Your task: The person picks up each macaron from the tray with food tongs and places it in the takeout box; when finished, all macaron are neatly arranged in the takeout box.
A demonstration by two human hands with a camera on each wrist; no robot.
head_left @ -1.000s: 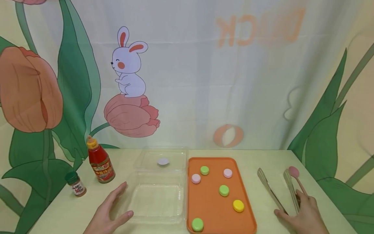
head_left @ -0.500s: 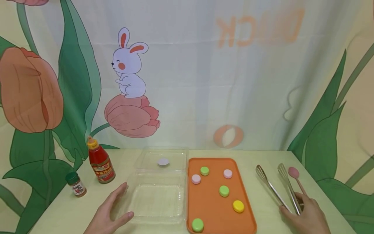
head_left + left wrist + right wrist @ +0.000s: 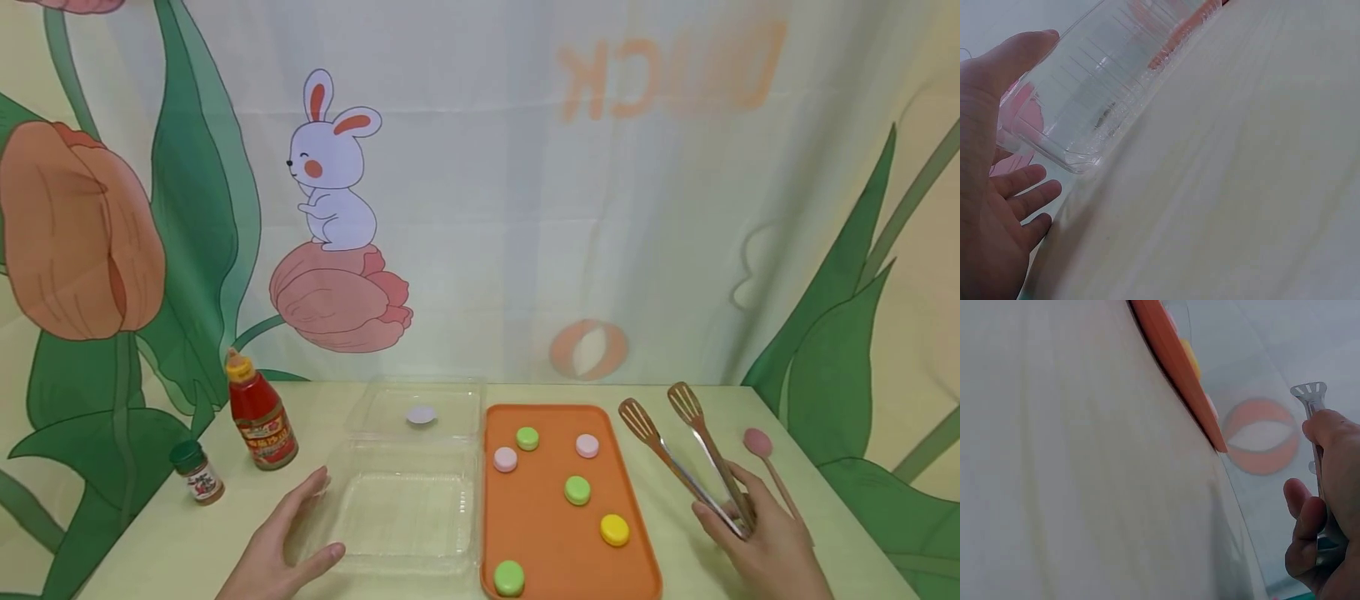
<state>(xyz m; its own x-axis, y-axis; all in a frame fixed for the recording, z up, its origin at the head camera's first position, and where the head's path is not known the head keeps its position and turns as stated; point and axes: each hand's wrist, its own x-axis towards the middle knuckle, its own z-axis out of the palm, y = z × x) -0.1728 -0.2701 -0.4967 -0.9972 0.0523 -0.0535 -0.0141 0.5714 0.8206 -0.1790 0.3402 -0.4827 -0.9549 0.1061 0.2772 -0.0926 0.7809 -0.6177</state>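
Note:
My right hand (image 3: 765,533) grips metal tongs (image 3: 705,450) with slotted ends, which stand apart and point away from me, right of the orange tray. In the right wrist view, my curled fingers and thumb hold the tongs (image 3: 1317,440). My left hand (image 3: 281,542) lies with fingers spread beside a clear plastic container (image 3: 405,508); whether it touches the container I cannot tell. Green macarons (image 3: 577,490), pink macarons (image 3: 587,446) and a yellow macaron (image 3: 614,530) lie scattered on the orange tray (image 3: 540,533), between the container and the tongs.
A pink spoon (image 3: 758,442) lies right of the tongs, its handle running beside my right hand. At the left stand a red sauce bottle (image 3: 262,421) and a green-capped spice jar (image 3: 198,473). The container's raised lid (image 3: 450,417) lies folded back toward the printed curtain (image 3: 480,208).
My right hand has lifted the tongs and moved them forward and left, turning their slotted ends toward the tray. The left hand stays in place.

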